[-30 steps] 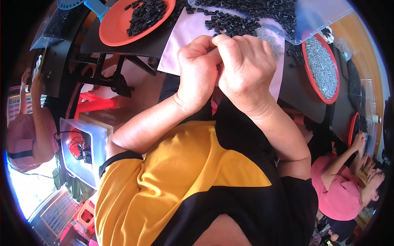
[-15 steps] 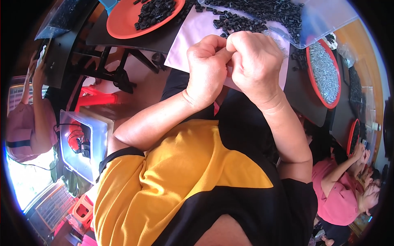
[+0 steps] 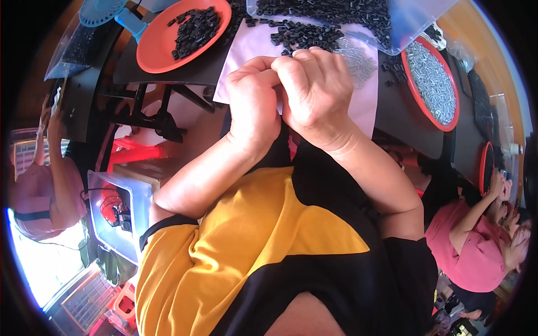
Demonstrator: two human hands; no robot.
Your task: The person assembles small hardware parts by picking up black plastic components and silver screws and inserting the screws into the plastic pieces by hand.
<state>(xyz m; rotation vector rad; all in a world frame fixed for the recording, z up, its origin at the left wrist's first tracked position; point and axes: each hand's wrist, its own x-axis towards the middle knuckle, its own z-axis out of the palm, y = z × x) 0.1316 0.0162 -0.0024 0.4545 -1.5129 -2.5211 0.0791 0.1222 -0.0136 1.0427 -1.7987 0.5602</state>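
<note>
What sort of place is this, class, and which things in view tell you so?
Probably a small-parts assembly workshop. An orange tray holds small black parts, a red tray holds small silvery metal pieces, and the left hand and right hand meet above a pale mat. Other people work nearby.

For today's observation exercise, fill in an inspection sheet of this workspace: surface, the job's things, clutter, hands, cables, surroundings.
Surface: dark table with a pale sheet on it.
Job's things: small black parts loose on the sheet; whatever is pinched between the fingers is hidden.
Clutter: orange dish of black parts, red tray of silvery parts, clear plastic bag, blue fan.
Hands: left hand and right hand pressed together, fingers curled.
Cables: nothing seen.
Surroundings: people in pink at both sides.
</note>
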